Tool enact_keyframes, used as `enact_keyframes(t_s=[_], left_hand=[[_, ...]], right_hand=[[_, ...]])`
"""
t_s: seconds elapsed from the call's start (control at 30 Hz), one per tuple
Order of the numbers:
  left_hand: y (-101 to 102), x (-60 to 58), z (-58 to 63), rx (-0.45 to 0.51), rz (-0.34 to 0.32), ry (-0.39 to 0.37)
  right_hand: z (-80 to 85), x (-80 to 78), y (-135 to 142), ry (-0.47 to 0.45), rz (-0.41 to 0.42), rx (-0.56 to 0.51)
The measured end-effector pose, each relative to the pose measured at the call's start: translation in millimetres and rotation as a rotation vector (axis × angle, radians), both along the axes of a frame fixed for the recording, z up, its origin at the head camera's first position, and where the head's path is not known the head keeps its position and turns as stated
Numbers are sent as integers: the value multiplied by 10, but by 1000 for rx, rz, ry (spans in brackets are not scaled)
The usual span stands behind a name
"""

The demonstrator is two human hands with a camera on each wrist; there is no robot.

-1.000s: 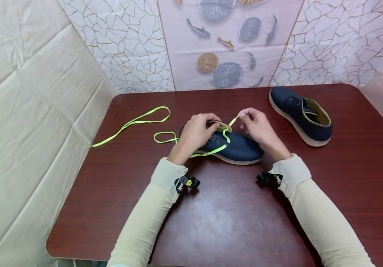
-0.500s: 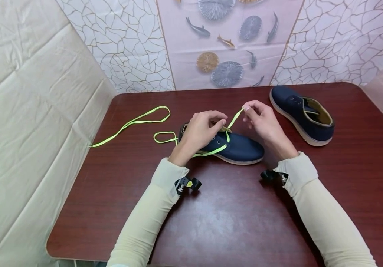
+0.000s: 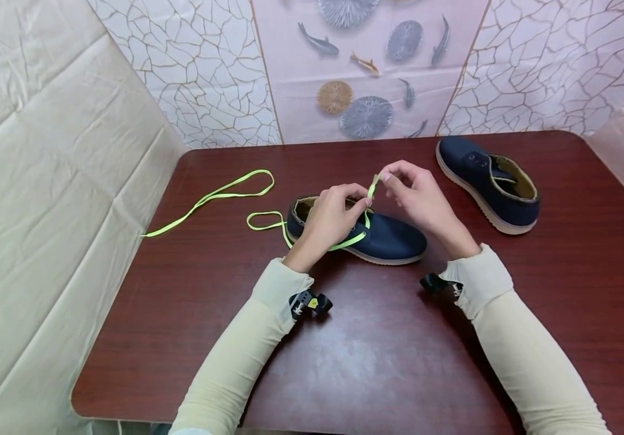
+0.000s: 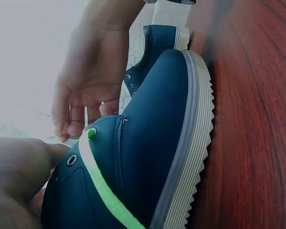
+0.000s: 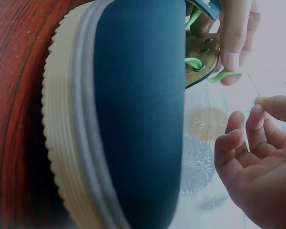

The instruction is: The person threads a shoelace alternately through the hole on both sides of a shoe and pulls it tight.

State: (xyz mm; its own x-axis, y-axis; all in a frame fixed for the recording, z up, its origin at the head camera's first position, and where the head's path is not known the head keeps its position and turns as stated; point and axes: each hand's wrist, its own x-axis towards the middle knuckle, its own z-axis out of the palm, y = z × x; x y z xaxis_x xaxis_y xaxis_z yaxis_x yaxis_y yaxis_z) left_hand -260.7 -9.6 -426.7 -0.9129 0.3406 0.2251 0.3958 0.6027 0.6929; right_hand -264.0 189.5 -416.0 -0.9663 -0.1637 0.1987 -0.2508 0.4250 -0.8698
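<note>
Reddish-brown table (image 3: pixel 355 374), one, glossy, as I view it remotely. Nearest: pale sleeves (image 3: pixel 236 350), two, a black wrist device (image 3: pixel 312 302) at each cuff. Next: dark blue shoe (image 3: pixel 396 238), one, upright mid-table, toe right, with neon-yellow lace (image 3: pixel 349 242) through eyelets near its toe and a slack loop beside its heel. Left hand (image 3: pixel 327 219), above the shoe: grip pinching the lace between thumb and fingers. Right hand (image 3: pixel 419 196), just beside: thumb-and-forefinger grip together on that lace. Farther, I list a loose lace (image 3: pixel 203 200), left; second shoe (image 3: pixel 499 202), matching, right. Last: patterned backdrop (image 3: pixel 225 90).
</note>
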Motion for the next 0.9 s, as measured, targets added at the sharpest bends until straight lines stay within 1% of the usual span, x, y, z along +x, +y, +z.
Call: enact_keyframes(t_s=[0.1,0.17,0.23,0.3,0.37,0.43,0.5,0.57,0.63,0.73,0.83,0.9], left_hand=[[4,4,-7,7,44,-10],[6,6,-8,12,65,-21],[6,6,-8,14,75,-30],[6,5,-6,11,76,-35],[4,4,-5,8,76,-39],[4,4,0,3,77,-42],[0,5,13,-6,74,-45],[-15,2,30,-19,69,-41],[-46,-9,50,-22,60,-27],[-133,-56,80,10,64,13],[-265,-130,96,23,65,72],[-364,-189,88,-17,38,93]], right_hand=[[-26,-11,-4,-47,-1,-10],[-52,-21,-9,-61,8,-11],[-74,-26,-20,-53,17,-15],[-89,-32,-32,-29,25,-20],[-99,-38,-42,-26,38,-50],[-102,-42,-48,-24,40,-54],[-103,-40,-44,-23,36,-44],[-100,-34,-41,-20,15,-17],[-98,-27,-35,-25,-11,7],[-111,-36,-36,-63,-38,-6],[-153,-61,-38,-104,-16,-40],[-193,-75,-37,-119,4,-63]])
